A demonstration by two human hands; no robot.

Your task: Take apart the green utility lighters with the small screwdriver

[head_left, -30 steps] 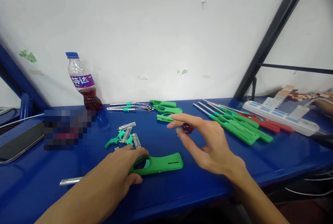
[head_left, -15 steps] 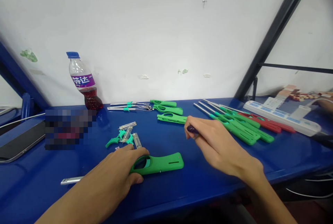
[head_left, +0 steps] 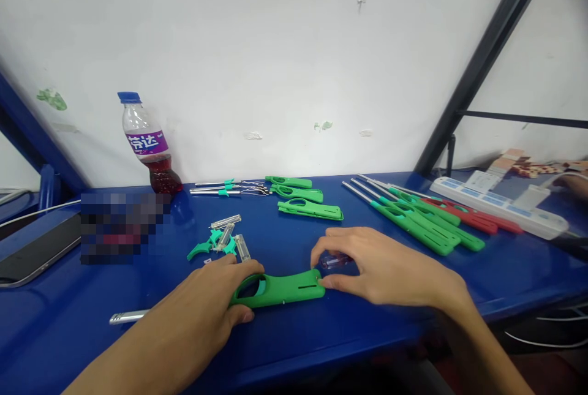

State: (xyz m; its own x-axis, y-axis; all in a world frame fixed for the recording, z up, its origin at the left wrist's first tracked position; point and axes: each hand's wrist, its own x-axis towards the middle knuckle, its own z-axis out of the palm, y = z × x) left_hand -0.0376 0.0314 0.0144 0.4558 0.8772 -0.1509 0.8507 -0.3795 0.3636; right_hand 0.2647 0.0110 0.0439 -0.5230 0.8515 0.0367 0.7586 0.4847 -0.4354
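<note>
A green gas lighter (head_left: 287, 288) lies flat on the blue table, its metal tube (head_left: 127, 318) sticking out to the left from under my forearm. My left hand (head_left: 214, 294) is closed around the lighter by its trigger opening. At the lighter's right end, the thumb and fingertips of my right hand (head_left: 367, 266) touch the handle beside a small screw. A screwdriver with a dark see-through handle (head_left: 334, 260) is tucked under the fingers of that hand; its shaft is hidden. Beyond my left hand lie clear fuel tanks (head_left: 242, 247) and teal triggers (head_left: 199, 252).
Green casings (head_left: 310, 209) and metal tubes with wires (head_left: 215, 190) lie along the wall. Right of them are several assembled green lighters (head_left: 420, 226), red ones (head_left: 471, 217) and a white power strip (head_left: 500, 208). A drink bottle (head_left: 149, 144) and a black device (head_left: 41, 251) are on the left.
My right hand has come down and left to the lighter's handle end, its thumb and fingertips now touching it. The screwdriver has turned within that hand. My left hand has stayed put.
</note>
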